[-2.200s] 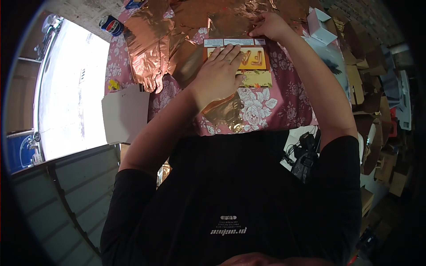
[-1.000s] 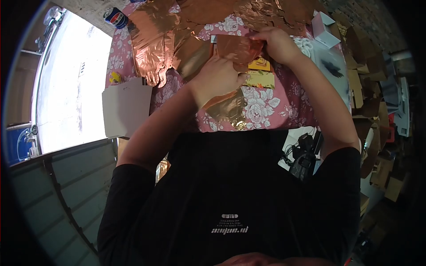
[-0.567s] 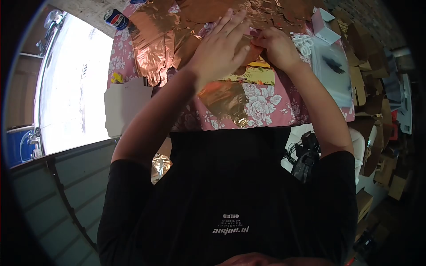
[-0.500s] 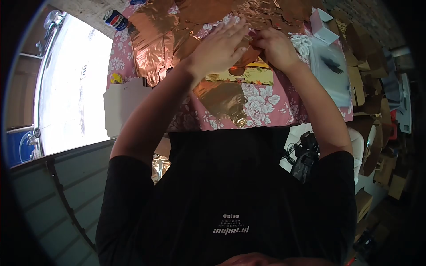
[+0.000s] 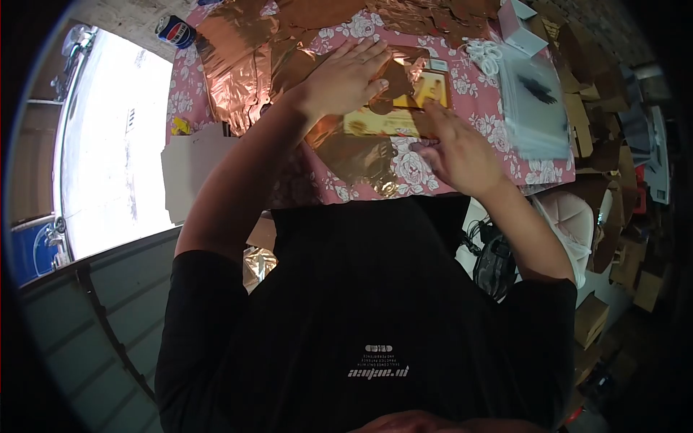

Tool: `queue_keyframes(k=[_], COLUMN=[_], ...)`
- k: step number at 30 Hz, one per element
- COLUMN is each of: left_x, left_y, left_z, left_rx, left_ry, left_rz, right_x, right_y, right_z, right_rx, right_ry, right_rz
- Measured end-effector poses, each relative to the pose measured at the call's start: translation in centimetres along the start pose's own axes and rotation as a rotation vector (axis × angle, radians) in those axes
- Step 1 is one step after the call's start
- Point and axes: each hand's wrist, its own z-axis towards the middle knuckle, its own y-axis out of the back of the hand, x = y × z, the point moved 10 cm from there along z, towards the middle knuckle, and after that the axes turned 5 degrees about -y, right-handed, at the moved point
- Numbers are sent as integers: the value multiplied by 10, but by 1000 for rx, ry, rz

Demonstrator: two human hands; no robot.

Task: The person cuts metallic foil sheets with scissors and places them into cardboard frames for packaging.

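My left hand (image 5: 346,81) lies flat with fingers stretched over a piece of copper-coloured foil (image 5: 401,74). Under and beside that foil is a yellow printed card or packet (image 5: 379,123), partly covered by it and by my left hand. My right hand (image 5: 462,149) is open, thumb apart, its fingertips at the right end of the yellow printed piece. A gold foil piece (image 5: 354,160) lies at the near side, close to the table's front edge. Nothing shows gripped in either hand.
Copper foil sheets (image 5: 234,68) cover the table's left and far side. A soda can (image 5: 175,32) stands at the far left corner. On the right are clear plastic bags (image 5: 533,108), a white cord bundle (image 5: 484,56) and a white box (image 5: 521,27). Cardboard (image 5: 193,169) sits left.
My right hand has drawn back toward me from the far edge of the foil, its fingers now straightened. My left hand stays flat, shifted slightly. More of the foil and yellow printed piece now shows.
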Motion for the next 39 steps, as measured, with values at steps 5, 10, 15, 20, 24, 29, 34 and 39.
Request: queue_keyframes(k=[5, 10, 15, 20, 24, 29, 34, 39], left_x=[2, -1, -3, 1, -1, -23, -17, -17], left_y=[-1, -2, 1, -1, 13, 53, 32, 41], left_z=[-1, -1, -3, -5, -10, -20, -24, -24], left_rx=[14, 19, -10, -29, -134, -154, -50, -146], left_ry=[13, 27, 7, 0, -4, -99, -18, 49], left_rz=[-10, 9, 21, -6, -127, -109, -306, -305], right_x=[-23, -28, 7, 4, 8, 6, 12, 18], right_y=[31, 51, 24, -23, -25, -34, -27, -15], right_z=[-32, -15, 61, 97, 95, 92, 93, 92], right_rx=[92, -14, -193, -64, -44, -11, -66, -191], right_ry=[-52, -96, 28, 72, 82, 57, 98, 157], right_rz=[-112, -120, 167, 61, 28, -43, -76, -55])
